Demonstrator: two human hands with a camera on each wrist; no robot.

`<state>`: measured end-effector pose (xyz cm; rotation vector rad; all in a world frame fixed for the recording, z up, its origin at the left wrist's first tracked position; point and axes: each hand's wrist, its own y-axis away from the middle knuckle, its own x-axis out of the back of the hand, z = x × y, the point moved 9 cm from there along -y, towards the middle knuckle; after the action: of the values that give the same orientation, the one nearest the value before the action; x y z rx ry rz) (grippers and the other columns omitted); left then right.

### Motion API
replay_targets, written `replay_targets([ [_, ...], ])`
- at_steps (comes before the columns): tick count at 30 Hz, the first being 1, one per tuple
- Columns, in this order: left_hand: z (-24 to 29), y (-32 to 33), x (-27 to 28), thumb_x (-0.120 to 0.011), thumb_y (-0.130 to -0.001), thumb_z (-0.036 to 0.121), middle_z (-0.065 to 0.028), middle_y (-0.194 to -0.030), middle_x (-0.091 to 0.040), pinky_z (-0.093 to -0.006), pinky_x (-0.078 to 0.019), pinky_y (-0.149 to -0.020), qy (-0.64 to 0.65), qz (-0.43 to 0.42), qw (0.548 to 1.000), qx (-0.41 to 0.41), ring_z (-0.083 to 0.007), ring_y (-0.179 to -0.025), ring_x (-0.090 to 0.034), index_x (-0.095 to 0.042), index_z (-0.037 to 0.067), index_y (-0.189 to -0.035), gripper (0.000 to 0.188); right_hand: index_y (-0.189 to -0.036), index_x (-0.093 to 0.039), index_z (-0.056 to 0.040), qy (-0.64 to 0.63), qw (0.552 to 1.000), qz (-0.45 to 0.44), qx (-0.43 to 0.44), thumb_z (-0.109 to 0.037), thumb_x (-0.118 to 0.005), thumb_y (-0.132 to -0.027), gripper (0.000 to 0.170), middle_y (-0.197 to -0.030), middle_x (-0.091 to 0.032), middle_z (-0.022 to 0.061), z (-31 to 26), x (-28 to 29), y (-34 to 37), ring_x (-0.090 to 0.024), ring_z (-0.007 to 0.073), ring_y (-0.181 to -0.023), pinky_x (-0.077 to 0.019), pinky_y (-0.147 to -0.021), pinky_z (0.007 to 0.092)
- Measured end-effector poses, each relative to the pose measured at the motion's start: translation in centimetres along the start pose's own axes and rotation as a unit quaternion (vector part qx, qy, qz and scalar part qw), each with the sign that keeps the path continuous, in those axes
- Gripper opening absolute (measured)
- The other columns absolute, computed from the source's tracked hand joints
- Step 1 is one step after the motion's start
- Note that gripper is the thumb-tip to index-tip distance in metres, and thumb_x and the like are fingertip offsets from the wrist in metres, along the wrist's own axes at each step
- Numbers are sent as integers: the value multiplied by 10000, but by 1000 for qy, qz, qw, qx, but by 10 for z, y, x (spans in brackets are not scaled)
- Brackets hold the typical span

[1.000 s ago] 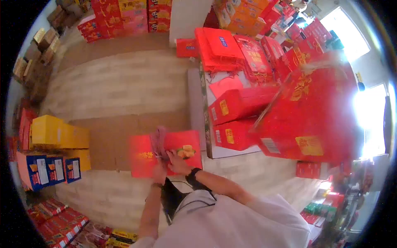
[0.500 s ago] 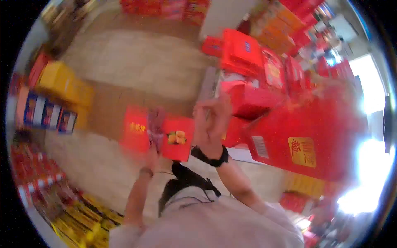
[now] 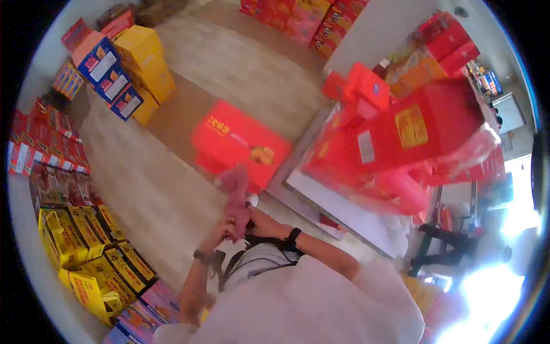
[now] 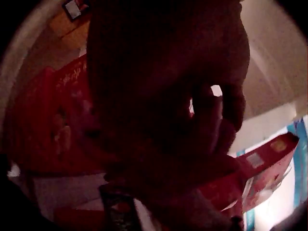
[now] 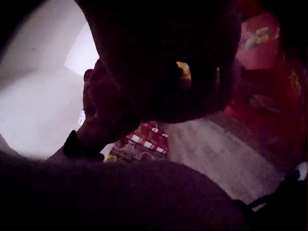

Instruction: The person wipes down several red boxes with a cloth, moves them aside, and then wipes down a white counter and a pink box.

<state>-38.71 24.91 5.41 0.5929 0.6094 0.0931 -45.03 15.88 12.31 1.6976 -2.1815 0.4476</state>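
A pink cloth hangs bunched in front of the person's body, over the near side of a red gift box. My left hand grips the lower end of the cloth with curled fingers. Against the cloth's other side, my right hand holds it too, fingers bent. Both wrist views are dark; they show curled fingers of the left hand and right hand, with the cloth hardly visible. The box lies flat, its lid printed with gold writing and a picture of yellow-orange food.
A white-topped table to the right bears red boxes and bags, including a large red box. Yellow cartons and blue boxes are stacked at the left. Yellow packages line the lower left on the floor.
The cloth has come off the middle of the red box lid toward the body. My right hand swung out to the right, then back beside the left. The view has turned.
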Motion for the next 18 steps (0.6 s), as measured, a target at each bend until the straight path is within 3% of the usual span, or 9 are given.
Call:
replay_targets([
  [3, 5, 21, -22, -605, -624, 66, -102, -868, -611, -301, -526, -595, 132, 46, 989, -57, -182, -712, -612, -600, -5, -898, 284, -1127, -545, -39, -7, 996, 34, -85, -179, -718, -729, 455, -1080, -527, 184, 0, 2, 32, -530, 359, -980, -445, -852, 396],
  [4, 9, 25, -26, -603, -638, 95, -99, -970, -598, -308, -535, -711, 51, 70, 985, -150, -178, -800, -608, -580, -7, -1057, 432, -984, -578, -20, 42, 996, 75, -17, -162, -701, -734, 313, -976, -558, 176, -8, 12, 47, -543, 363, -899, -459, -788, 406],
  [8, -4, 27, -99, -612, -718, 128, -85, -955, -603, -303, -523, -756, 55, -17, 998, -36, -161, -803, -605, -535, 28, -1192, 490, -967, -601, -7, 71, 986, 69, -130, -189, -699, -750, 301, -921, -593, 170, 16, 30, 131, -584, 328, -863, -472, -764, 391],
  [11, -48, 13, -119, -567, -844, 178, -74, -947, -609, -300, -517, -750, 2, 5, 1000, -26, -152, -806, -605, -523, 34, -1209, 396, -955, -546, -19, -64, 970, 119, -200, -231, -631, -848, 252, -798, -601, 122, 23, 43, 207, -593, 244, -760, -484, -680, 382],
  [13, -59, -14, -144, -505, -926, 211, -52, -905, -619, -286, -508, -730, 52, -77, 995, -42, -131, -790, -600, -525, 38, -1212, 335, -951, -540, -20, -95, 932, 207, -283, -256, -583, -904, 245, -779, -594, 76, 33, 71, 252, -558, 185, -665, -484, -618, 364],
  [14, -65, -22, -154, -505, -926, 211, -52, -905, -619, -286, -508, -730, 47, -77, 995, -33, -131, -790, -600, -525, 38, -1212, 335, -951, -540, -20, -102, 929, 213, -286, -256, -583, -904, 245, -779, -594, 76, 42, 75, 268, -558, 185, -665, -484, -618, 364],
  [16, -79, -30, -179, -515, -931, 255, -43, -889, -635, -288, -503, -709, -72, -24, 997, 13, -119, -799, -603, -515, 40, -1228, 367, -968, -541, -28, -91, 887, 369, -263, -237, -560, -929, 213, -791, -589, 43, 57, 100, 311, -550, 137, -667, -486, -622, 320],
  [17, -87, -38, -193, -515, -931, 255, -43, -889, -635, -288, -503, -709, -76, -16, 997, 21, -119, -799, -603, -515, 40, -1228, 367, -968, -541, -28, -102, 885, 368, -265, -237, -560, -929, 213, -791, -589, 43, 62, 106, 326, -550, 137, -667, -486, -622, 320],
  [18, -99, -47, -210, -531, -932, 283, -37, -899, -639, -286, -501, -731, -136, -48, 989, 24, -125, -820, -610, -517, 56, -1233, 377, -994, -546, -29, -252, 840, 399, -268, -215, -569, -924, 201, -807, -588, 37, 66, 114, 343, -540, 112, -720, -480, -664, 294],
])
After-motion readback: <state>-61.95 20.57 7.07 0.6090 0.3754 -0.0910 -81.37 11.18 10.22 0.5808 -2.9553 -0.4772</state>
